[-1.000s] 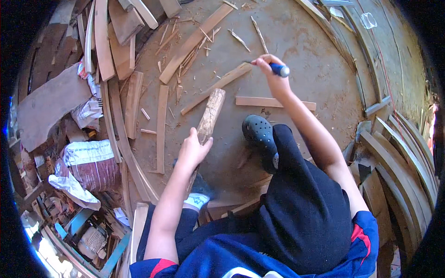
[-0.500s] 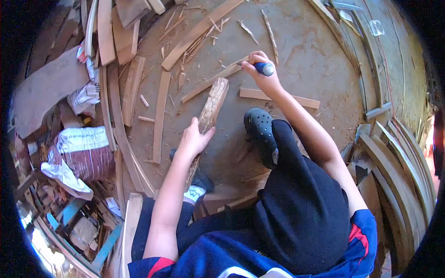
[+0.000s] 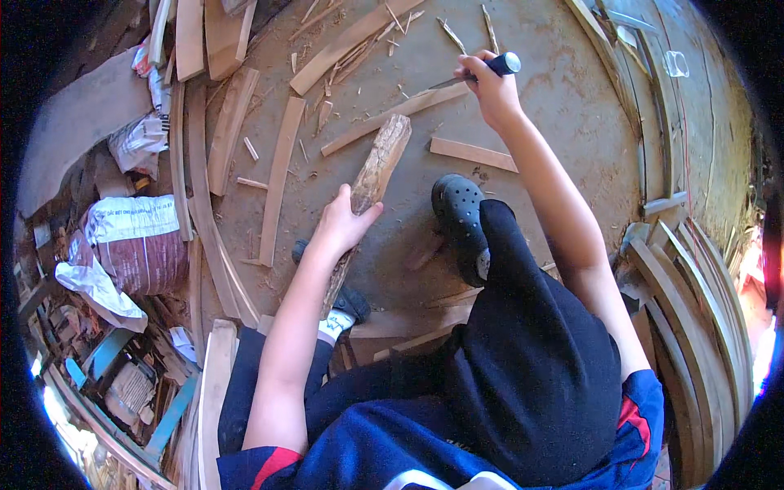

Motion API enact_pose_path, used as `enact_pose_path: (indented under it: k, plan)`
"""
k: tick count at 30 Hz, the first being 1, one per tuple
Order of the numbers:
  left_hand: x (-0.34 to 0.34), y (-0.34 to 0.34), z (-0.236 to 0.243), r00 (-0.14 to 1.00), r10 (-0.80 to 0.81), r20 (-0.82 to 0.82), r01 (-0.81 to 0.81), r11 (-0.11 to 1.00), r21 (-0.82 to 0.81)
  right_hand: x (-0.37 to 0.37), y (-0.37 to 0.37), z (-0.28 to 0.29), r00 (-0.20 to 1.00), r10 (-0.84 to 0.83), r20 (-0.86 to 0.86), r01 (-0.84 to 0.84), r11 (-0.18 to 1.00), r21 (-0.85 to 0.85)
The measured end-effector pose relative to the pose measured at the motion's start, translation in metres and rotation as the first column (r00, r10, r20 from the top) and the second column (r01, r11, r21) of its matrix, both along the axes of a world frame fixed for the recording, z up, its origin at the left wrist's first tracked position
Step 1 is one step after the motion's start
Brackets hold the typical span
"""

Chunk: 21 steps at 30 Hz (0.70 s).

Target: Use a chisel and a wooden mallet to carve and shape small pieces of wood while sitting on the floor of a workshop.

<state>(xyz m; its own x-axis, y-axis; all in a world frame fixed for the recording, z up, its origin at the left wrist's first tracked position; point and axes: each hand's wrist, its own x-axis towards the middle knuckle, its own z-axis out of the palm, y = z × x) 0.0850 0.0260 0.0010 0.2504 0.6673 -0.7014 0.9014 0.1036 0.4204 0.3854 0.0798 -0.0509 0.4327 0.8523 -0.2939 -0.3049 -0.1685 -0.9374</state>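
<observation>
My left hand [image 3: 347,222] is wrapped round a long, rough piece of wood [image 3: 387,153] with a mottled, bark-like face. Its far end points away from me, and its near end runs down past my wrist beside my foot. Farther out and to the right, my right hand [image 3: 492,91] grips a hand tool by its dark blue handle [image 3: 504,64]. A thin, dark shaft sticks out leftward from the fingers; its tip is hard to make out. The tool appears apart from the rough wood. Below it on the floor lies a slim wooden strip [image 3: 392,121].
Cut boards [image 3: 280,181] and splinters lie about the floor. A short batten [image 3: 474,155] is beyond my shoe [image 3: 457,214]. Curved planks [image 3: 694,327] are stacked at right. A maroon-and-white sack [image 3: 139,245] and scrap wood crowd the left.
My right hand has moved outward and slightly right, and the tool's handle now points more to the right. The left hand keeps its hold on the wood. The whole view has shifted slightly.
</observation>
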Motion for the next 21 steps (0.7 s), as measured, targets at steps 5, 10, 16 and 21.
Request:
enact_pose_path:
  k: [5, 10, 16, 21]
  plan:
    - [0.0, 0.0, 0.0, 1.0, -0.003, 0.009, 0.003, 1.0, -0.004, -0.006, -0.003, 0.003, 0.999, -0.027, -0.017, 0.028, 0.999, 0.024]
    - [-0.001, 0.001, -0.001, 1.0, -0.014, 0.002, 0.014, 1.0, -0.002, -0.003, -0.004, 0.003, 1.0, 0.023, 0.01, -0.023, 1.0, 0.009]
    - [0.006, 0.003, 0.011, 1.0, -0.009, 0.014, 0.008, 0.997, 0.072, -0.009, -0.011, 0.0, 0.959, 0.103, 0.265, -0.094, 0.994, -0.049]
    - [0.018, 0.029, 0.076, 0.993, -0.064, 0.095, 0.03, 0.947, 0.32, -0.028, 0.007, -0.001, 0.911, 0.173, 0.375, -0.162, 0.985, -0.061]
